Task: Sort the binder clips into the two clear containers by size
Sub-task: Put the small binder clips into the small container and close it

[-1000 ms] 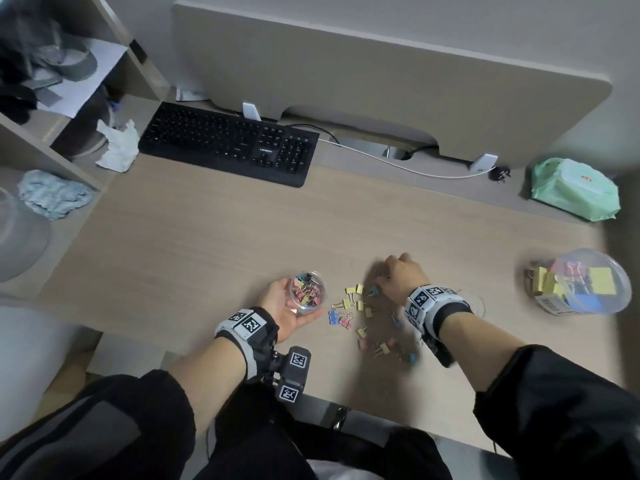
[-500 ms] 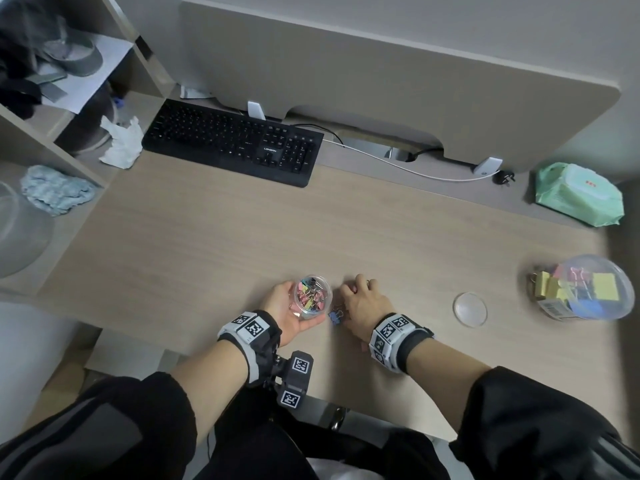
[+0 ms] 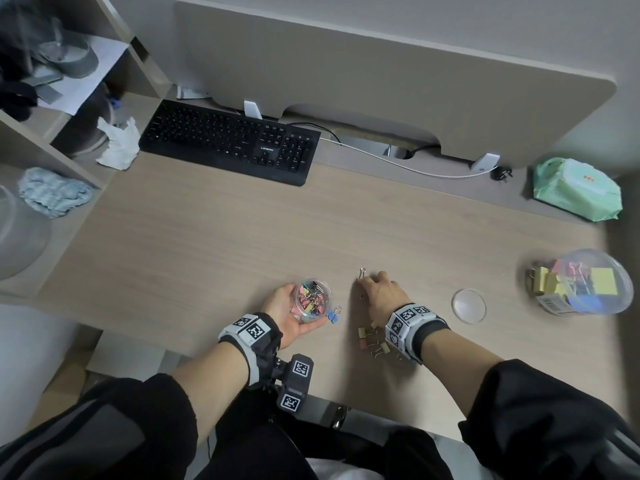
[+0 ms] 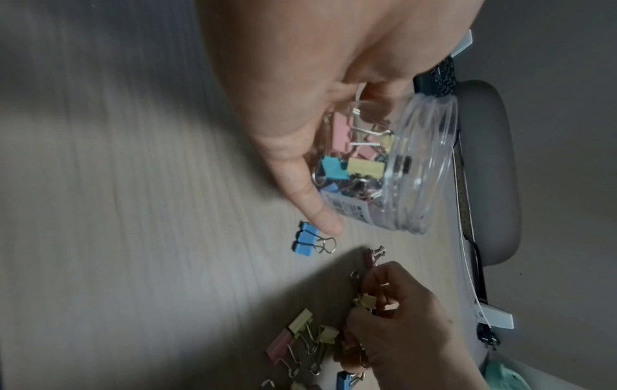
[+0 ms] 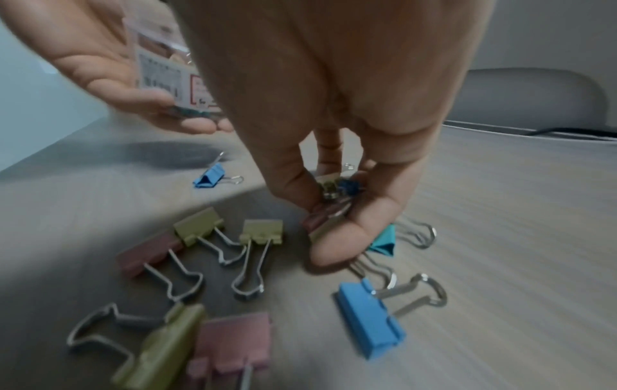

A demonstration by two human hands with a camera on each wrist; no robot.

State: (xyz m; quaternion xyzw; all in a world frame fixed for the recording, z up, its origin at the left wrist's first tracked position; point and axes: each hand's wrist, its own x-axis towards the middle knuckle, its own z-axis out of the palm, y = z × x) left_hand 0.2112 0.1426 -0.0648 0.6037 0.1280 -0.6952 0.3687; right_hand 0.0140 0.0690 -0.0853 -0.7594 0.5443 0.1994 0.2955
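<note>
Clips in several colours lie loose on the desk (image 3: pixel 207 237) under my right hand (image 3: pixel 379 292), whose fingers (image 5: pixel 337 237) pinch a small bunch of clips (image 5: pixel 337 188) just above the wood. My left hand (image 3: pixel 287 317) curls round the small clear container (image 3: pixel 311 299), tilted and already part full. One blue clip (image 3: pixel 333 315) rests beside it. The large clear container (image 3: pixel 581 282) stands well apart at right, near a round lid (image 3: pixel 468 305).
</note>
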